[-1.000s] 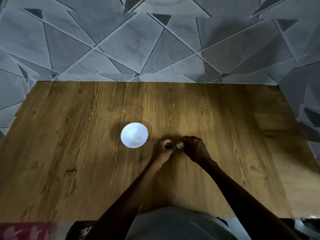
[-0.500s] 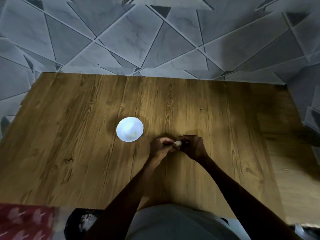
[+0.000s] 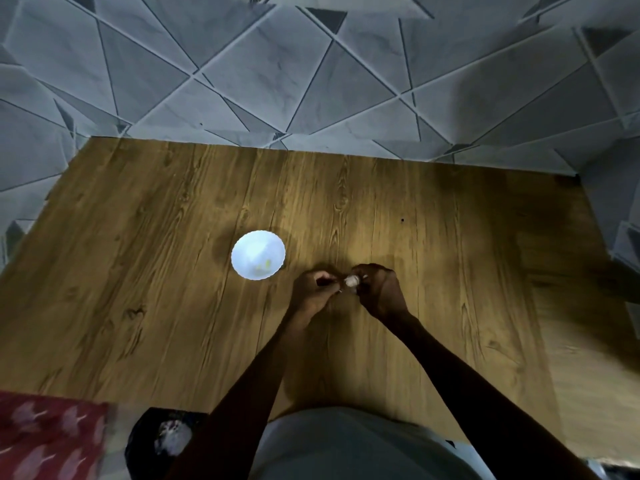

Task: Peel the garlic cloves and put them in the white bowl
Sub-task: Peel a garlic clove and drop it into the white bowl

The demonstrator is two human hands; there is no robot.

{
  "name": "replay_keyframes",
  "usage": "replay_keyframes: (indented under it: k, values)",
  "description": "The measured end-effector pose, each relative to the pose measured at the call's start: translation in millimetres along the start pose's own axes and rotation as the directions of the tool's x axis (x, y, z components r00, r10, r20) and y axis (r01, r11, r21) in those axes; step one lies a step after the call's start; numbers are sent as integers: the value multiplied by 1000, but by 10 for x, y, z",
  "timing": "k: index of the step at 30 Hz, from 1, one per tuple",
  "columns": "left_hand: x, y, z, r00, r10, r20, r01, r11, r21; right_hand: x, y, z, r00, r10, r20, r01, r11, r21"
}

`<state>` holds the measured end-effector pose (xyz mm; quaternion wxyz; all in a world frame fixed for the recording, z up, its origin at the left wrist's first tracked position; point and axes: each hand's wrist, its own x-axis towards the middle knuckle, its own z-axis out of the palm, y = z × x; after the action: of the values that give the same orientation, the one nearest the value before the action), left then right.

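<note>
So I'm mid-peel here: over the middle of the table, my left hand and right hand both pinch one garlic clove at the fingertips. It's too small to tell how much skin is off. Next I'd guess: strip the rest, then drop it in the white bowl, just beyond to the left, which looks to have a few pale bits inside.

Left hand, right hand — curled, close together

Pale grey top (bare forearms)
</note>
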<state>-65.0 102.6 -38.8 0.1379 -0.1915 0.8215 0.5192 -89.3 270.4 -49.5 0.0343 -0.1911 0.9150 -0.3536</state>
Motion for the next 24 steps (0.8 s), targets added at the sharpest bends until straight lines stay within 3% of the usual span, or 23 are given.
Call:
replay_keyframes:
  k: [2, 4, 7, 10, 13, 16, 18, 19, 20, 22, 24]
  values:
    - [-59, -16, -58, 996, -90, 20, 92, 965, -247, 19, 49, 1, 1000, -9, 11, 9, 999, -38]
    - [-142, -45, -132, 986, -143, 84, 166, 859, -485, -1, 57, -12, 1000, 13, -18, -14, 997, -72]
    - [-257, -100, -209, 974, -148, 174, 227, 716, -660, -106, -126, -128, 990, 1, -138, -2, 1000, -4]
    - [-358, -150, -193, 956, -153, 248, 288, 629, -722, -258, -293, -115, 998, 58, -40, -47, 971, 234]
    - [-440, -161, -102, 937, -168, 306, 340, 634, -695, -428, -354, -20, 964, 255, 75, -251, 784, 568]
    - [-495, -172, -68, 928, -188, 321, 361, 664, -654, -521, -397, 23, 943, 328, 50, -298, 772, 562]
    - [-498, -205, -57, 963, -131, 234, 233, 839, -492, -540, -401, 31, 948, 317, 30, -298, 850, 434]
    - [-486, -227, -58, 987, -57, 152, 99, 952, -288, -549, -388, 39, 952, 305, 27, -295, 891, 346]
    - [-468, -256, -57, 996, 50, 75, -47, 998, -30, -563, -371, 51, 957, 289, 33, -288, 927, 240]
    - [-416, -339, -83, 965, 261, 19, -245, 874, 419, -610, -361, 78, 965, 256, 55, -260, 963, 70]
    - [-382, -426, -116, 935, 333, 123, -333, 699, 633, -634, -367, 111, 974, 209, 85, -203, 977, -71]
